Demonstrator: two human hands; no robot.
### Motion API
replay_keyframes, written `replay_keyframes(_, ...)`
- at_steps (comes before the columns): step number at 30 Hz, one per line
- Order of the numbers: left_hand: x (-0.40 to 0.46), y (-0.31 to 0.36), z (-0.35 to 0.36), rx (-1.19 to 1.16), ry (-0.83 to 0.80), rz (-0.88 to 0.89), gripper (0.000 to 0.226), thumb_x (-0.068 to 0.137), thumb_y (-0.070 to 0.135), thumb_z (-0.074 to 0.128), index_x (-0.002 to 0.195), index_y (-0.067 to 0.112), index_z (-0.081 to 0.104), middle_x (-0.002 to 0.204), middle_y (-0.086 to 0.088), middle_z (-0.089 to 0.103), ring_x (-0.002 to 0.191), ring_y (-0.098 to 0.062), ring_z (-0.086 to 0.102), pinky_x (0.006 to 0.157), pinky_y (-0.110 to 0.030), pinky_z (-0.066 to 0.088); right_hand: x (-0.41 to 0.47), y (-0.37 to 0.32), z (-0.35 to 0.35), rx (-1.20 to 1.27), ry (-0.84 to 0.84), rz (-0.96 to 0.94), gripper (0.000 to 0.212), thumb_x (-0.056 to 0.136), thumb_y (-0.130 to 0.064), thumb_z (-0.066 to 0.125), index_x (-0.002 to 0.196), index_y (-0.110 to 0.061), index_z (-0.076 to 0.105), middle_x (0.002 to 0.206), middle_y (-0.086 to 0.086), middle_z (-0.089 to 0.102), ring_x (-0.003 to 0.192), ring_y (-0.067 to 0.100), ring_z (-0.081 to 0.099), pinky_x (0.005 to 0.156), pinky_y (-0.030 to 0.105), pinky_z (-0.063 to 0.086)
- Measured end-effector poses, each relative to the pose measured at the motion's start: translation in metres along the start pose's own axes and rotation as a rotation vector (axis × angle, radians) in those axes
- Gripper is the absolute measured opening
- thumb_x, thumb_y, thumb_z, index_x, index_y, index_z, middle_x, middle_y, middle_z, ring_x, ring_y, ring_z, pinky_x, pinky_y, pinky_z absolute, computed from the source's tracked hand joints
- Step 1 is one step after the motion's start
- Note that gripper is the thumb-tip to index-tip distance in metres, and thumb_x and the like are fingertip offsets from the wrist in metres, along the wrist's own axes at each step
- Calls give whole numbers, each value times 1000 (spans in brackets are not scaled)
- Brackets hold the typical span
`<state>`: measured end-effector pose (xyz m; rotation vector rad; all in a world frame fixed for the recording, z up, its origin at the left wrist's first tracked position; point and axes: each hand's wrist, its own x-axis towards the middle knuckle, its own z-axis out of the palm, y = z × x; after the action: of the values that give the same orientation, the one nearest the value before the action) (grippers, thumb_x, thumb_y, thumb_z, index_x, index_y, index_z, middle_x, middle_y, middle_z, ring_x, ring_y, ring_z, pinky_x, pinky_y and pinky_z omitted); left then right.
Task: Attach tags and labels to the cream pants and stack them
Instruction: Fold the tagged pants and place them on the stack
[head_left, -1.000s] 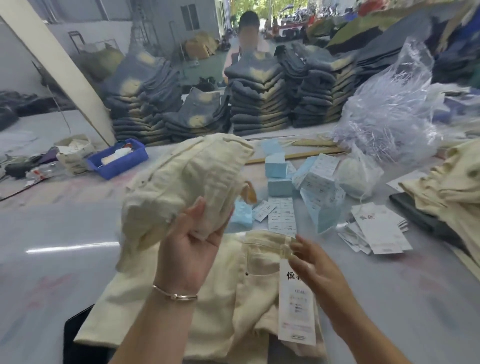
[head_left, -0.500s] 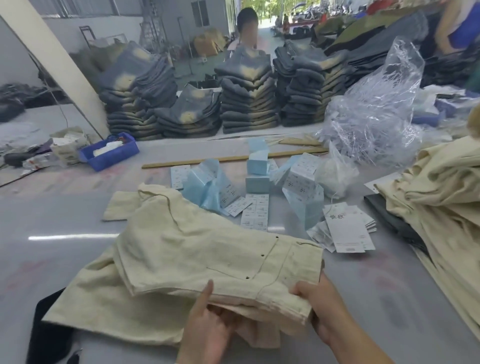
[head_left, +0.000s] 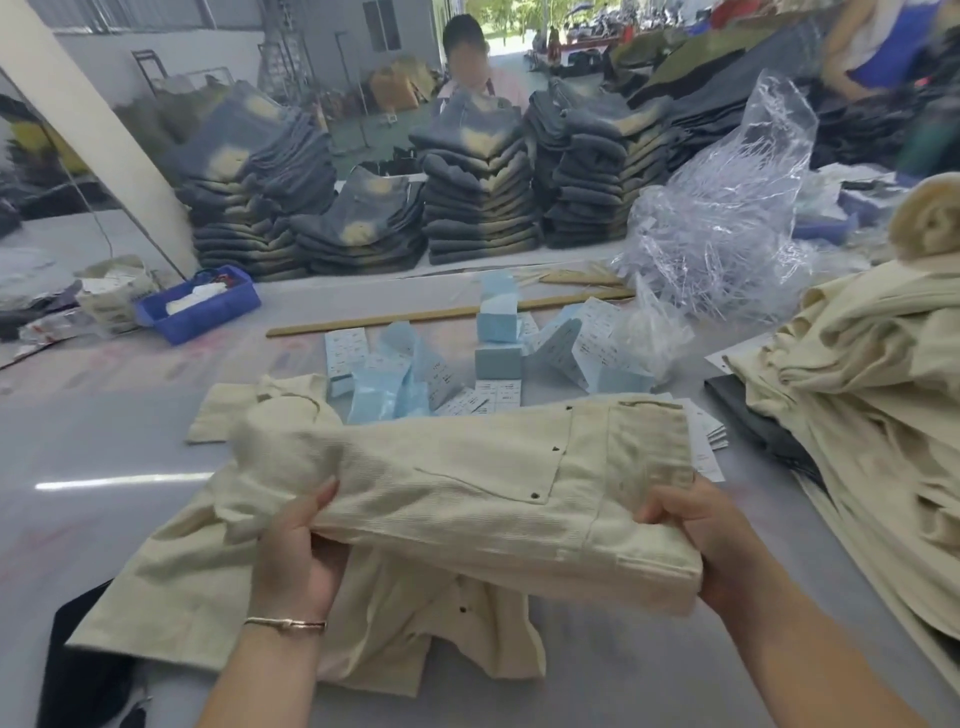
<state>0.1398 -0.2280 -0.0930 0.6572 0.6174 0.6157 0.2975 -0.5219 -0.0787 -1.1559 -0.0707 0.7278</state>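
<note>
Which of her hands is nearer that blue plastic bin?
Left. The left hand grips the folded cream pants on the blue bin's side; the right hand holds their far end.

head-worn wide-angle view, looking forward and down, close over the table (head_left: 78, 457), warehouse beyond

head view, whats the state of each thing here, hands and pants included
left hand: grips the left end of the folded cream pants
right hand: grips the waistband end
folded cream pants: folded, held up off the table
cream pants underneath: spread flat on the table
cream pants pile: rumpled heap at right
blue bin: open, items inside
plastic bag: crumpled
dark jeans: folded, stacked
</note>
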Motion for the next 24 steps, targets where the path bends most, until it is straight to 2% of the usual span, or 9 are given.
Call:
replay_keyframes(4,-38,-43,-6,136,81,-15,21,72,0,57,70,5,77,78,-7,75,73,-18,73,61,-29,60,-2,3,-47,-255,202,8,44,67,20,47,93,-9,67,84,12,72,77,29,71,57,37,56)
replay_keyframes(7,-49,-85,-22,322,273,-195,22,92,2,50,75,-3,64,57,-13,68,63,-28,67,52,-27,55,0,25,-75,-750,475,27,36,72,12,65,105,-5,62,86,5,68,79,23,65,70,35,53)
replay_keyframes(9,-47,-90,-29,466,296,-316,24,99,0,44,111,-17,57,106,-37,63,108,-43,56,92,-42,47,-2,44,-84,-1053,556,25,19,76,-1,67,94,-8,65,79,1,64,74,19,60,61,27,42)
replay_keyframes(11,-38,-90,-31,584,262,-404,37,100,4,45,130,-18,42,135,-36,46,123,-46,45,103,-40,42,-4,57,-83,-1193,601,21,6,77,-10,66,74,-8,60,76,8,62,73,26,59,58,29,37)
replay_keyframes(12,-40,-87,-32,626,181,-442,37,99,11,47,126,-16,47,123,-35,53,108,-47,55,84,-37,55,-4,61,-83,-1196,612,18,14,77,-13,67,71,-10,55,74,7,60,70,25,57,57,30,37)
replay_keyframes(14,-49,-86,-25,715,104,-621,47,97,31,50,101,-15,61,88,-33,65,61,-38,64,37,-28,48,-3,66,-82,-1165,623,13,22,77,-14,72,84,-14,51,80,1,60,75,24,58,59,32,40)
replay_keyframes(19,-66,-76,4,835,-237,-900,62,96,43,48,66,-9,67,73,-27,60,41,-24,52,37,-20,34,-3,57,-54,-986,655,-240,33,76,3,63,103,-14,63,80,-5,61,78,20,59,68,32,47)
replay_keyframes(21,-69,-78,25,834,-295,-846,51,96,34,52,66,-3,67,72,-23,60,44,-23,52,40,-20,31,-6,56,-29,-996,631,-463,33,76,1,68,103,-16,70,78,-5,63,70,14,58,67,22,45)
replay_keyframes(24,-68,-97,53,937,-304,-400,28,94,28,56,90,4,70,93,-18,73,68,-26,70,48,-27,50,-15,68,12,-1096,471,-784,24,70,0,74,86,-19,72,74,-7,65,65,5,51,65,12,36)
